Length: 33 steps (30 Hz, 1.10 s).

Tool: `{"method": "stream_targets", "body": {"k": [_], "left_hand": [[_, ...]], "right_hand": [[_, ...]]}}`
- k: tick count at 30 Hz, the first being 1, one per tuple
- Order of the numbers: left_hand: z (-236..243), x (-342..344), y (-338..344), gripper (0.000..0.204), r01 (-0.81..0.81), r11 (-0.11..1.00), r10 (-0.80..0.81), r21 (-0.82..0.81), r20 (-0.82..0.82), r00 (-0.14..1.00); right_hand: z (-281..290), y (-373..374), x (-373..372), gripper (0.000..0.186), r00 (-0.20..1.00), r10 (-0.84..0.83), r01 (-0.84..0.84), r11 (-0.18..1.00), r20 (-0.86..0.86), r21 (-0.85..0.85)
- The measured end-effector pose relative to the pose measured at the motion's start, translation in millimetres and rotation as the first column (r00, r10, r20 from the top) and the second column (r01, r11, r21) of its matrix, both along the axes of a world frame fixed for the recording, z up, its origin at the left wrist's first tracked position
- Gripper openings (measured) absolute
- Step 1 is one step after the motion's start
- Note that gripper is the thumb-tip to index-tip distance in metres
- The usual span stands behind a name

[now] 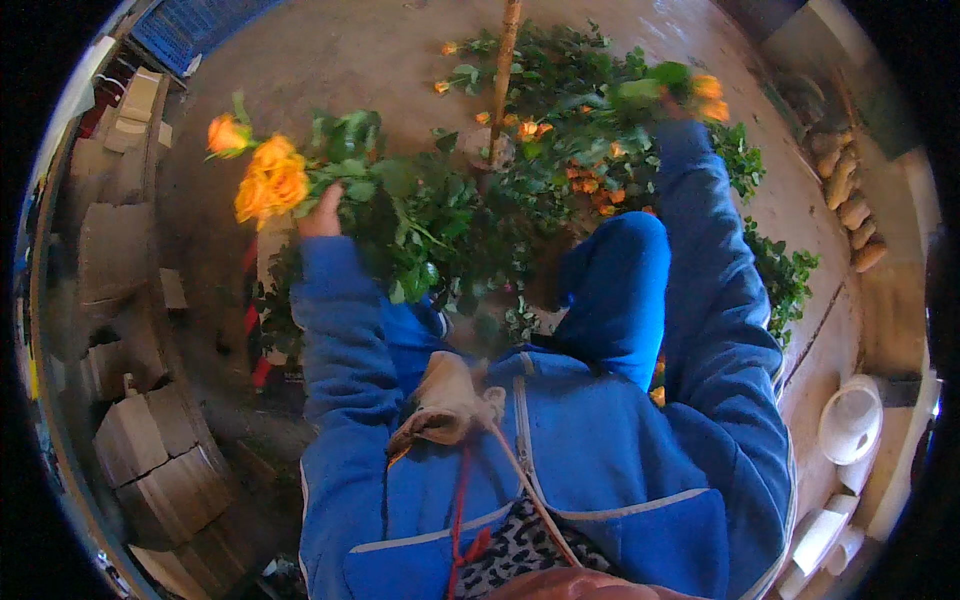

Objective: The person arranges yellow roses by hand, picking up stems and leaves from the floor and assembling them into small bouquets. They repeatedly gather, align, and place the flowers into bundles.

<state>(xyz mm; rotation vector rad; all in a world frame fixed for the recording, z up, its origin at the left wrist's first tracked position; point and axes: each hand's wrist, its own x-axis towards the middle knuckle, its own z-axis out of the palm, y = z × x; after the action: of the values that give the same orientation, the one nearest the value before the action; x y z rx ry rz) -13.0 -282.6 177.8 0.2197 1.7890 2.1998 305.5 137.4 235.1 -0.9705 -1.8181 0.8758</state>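
Blue jacket (620, 470), 6 o'clock. Left hand (322, 215), 10 o'clock: closed around a bunch (270, 180) of orange roses, gathered. Right hand (672, 108), 1 o'clock: blurred, grip cannot be told, at a rose (708, 92). Pile (560, 150) of stems on floor, 12 o'clock: unsorted.

Right hand (672, 108) blurred (its fingers hidden among leaves (560, 90)).
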Motion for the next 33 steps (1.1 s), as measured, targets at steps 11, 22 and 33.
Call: {"method": "stream_targets", "body": {"k": [11,22,33], "left_hand": [[24,6,-5,0.047,-0.161,0.977,0.124,-0.141,-0.239,0.963],[5,-11,-30,0.041,-0.108,0.632,-0.482,-0.767,-0.499,0.72],[62,31,-18,0.065,0.215,0.945,-0.274,-0.245,-0.24,0.931]], "right_hand": [[58,40,144,0.059,0.957,-0.193,0.209,0.976,-0.215,0.057],[116,-103,295,0.064,0.641,-0.182,-0.104,0.942,0.746,0.32],[-21,-305,348,0.069,-0.082,0.542,0.2,0.831,0.836,-0.519]]}}
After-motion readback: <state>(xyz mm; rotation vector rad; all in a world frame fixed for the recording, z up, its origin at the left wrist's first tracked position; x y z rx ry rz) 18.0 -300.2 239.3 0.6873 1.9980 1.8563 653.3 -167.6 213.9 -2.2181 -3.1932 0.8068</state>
